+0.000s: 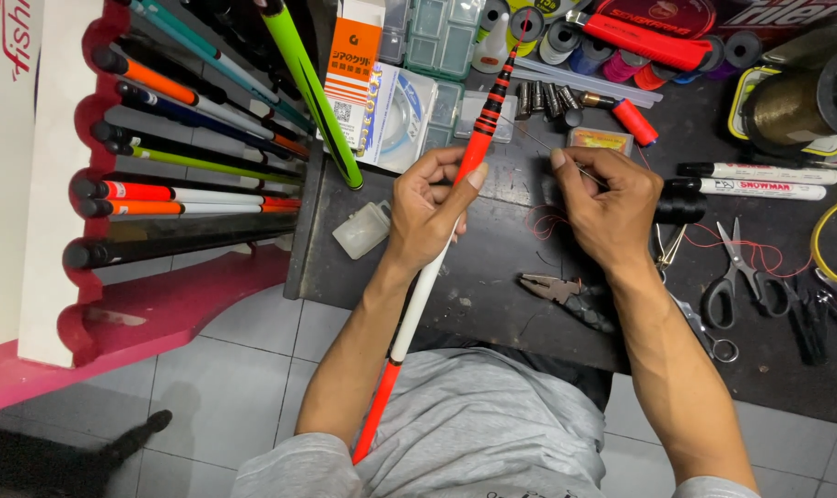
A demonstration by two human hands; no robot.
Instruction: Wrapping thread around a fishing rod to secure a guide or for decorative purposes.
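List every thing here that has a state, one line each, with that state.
left hand: closed around the rod
right hand: pinching a thin wire
fishing rod: held, slanting up over the bench
thin wire: held, runs toward the rod
pliers: lying on the bench, jaws shut
scissors: lying flat, blades shut
markers: capped, lying side by side
rack rods: stored lying in the rack

Looks like a small fishing tackle repair workshop, honestly. There's a red and white rack (59,184) stacked with colourful rods (197,198), a dark workbench (492,277) cluttered with thread spools (566,41), a big reel of line (801,101), pliers (561,295), scissors (732,277), marker pens (760,180) and clear tackle boxes (442,37), all over a plain tiled floor (225,387)
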